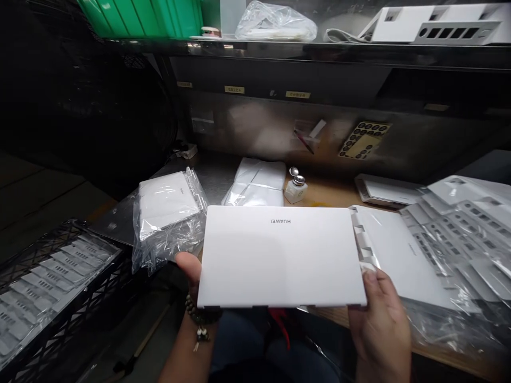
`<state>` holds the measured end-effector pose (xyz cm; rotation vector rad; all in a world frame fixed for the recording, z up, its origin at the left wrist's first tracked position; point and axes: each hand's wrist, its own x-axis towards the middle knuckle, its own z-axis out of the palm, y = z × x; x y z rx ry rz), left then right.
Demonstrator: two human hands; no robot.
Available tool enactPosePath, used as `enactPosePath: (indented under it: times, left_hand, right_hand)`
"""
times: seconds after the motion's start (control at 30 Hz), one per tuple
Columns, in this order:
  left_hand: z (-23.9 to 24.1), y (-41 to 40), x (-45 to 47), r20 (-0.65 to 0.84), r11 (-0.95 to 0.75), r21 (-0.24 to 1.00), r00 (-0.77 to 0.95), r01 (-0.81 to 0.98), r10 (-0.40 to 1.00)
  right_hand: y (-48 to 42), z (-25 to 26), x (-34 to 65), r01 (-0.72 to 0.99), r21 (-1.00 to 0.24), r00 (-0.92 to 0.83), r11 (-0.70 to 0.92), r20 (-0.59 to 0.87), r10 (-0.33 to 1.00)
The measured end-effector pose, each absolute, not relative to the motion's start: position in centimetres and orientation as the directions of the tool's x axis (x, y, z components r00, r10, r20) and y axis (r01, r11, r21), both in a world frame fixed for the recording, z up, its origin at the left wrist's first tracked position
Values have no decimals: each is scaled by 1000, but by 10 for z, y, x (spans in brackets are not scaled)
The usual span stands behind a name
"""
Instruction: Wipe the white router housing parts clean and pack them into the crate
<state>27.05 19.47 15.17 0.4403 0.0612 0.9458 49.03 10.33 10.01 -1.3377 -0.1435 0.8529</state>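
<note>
A white plastic cover [279, 260] marked HUAWEI is held up in front of me, its lettering upside down. My left hand [190, 274] supports its left edge, with the thumb sticking out and the other fingers hidden behind. My right hand [381, 314] grips the lower right corner between thumb and fingers. To the left, several similar white covers [167, 205] are stacked in clear plastic bags. At the right lies another white cover [403, 255], beside a row of white casings with square port openings [463, 229].
Behind the cover sit folded clear bags [257, 181] and a small pump bottle [296, 190]. Bagged labelled parts [56, 276] fill a black rack at the left. Overhead, a shelf [271, 50] carries a green bin [143, 18] and a white casing [439, 24].
</note>
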Motion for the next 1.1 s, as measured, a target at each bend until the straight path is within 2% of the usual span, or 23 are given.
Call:
enactPosePath:
  times: [0.17, 0.43, 0.57, 0.63, 0.77, 0.83, 0.9, 1.0, 1.1]
  left_hand:
    - [148, 194, 269, 86, 494, 407, 570, -769, 817]
    - [130, 194, 256, 12, 511, 443, 575, -736, 818]
    - [120, 194, 249, -15, 529, 379, 566, -760, 824]
    - [116, 195, 241, -89, 556, 365, 566, -747, 819]
    - [117, 202, 225, -390, 640, 523, 510, -563, 767]
    - [123, 208, 221, -533, 648, 610, 368, -457, 762]
    - [130, 213, 221, -607, 650, 681, 235, -337, 759]
    - [136, 215, 224, -565, 591, 788, 181, -171, 805]
    - [138, 211, 227, -322, 338, 940, 203, -52, 925]
  right_hand:
    - [102, 99, 478, -511, -856, 596, -80, -420, 685]
    - [103, 104, 471, -554, -828, 565, -83, -448, 694]
    - [103, 107, 470, -574, -817, 574, -54, -449, 685]
    - [103, 107, 470, -581, -813, 576, -49, -452, 681]
    - [101, 105, 474, -584, -811, 579, -50, -458, 675]
    - [100, 102, 476, -573, -818, 585, -52, -453, 673]
    - [99, 98, 480, -547, -835, 587, -60, -433, 684]
    - [100, 92, 489, -414, -908, 651, -61, -342, 677]
    - [101, 93, 502, -225, -974, 765, -15, -186, 616]
